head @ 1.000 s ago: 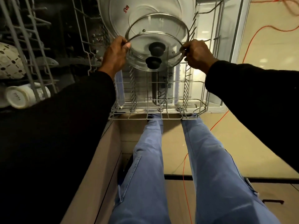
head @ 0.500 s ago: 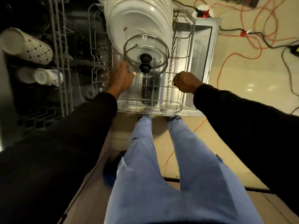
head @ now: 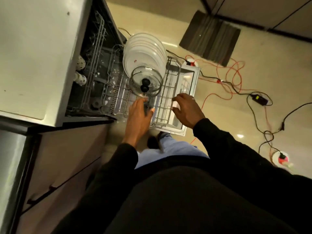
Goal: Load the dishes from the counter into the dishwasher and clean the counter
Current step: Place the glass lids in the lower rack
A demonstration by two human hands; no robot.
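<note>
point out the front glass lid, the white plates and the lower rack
front glass lid (head: 144,88): head view, its black knob
white plates (head: 143,58): head view, face of the front plate
lower rack (head: 164,105): head view, bare wire grid

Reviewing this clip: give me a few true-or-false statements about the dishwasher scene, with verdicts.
1. Two glass lids stand in the lower rack in front of the white plates. True.
2. The right hand grips a lid. False: it is over the rack, fingers loose, holding nothing.
3. The dishwasher door is closed. False: it is folded down, with the rack pulled out over it.
4. Orange cables lie on the floor. True.
</note>
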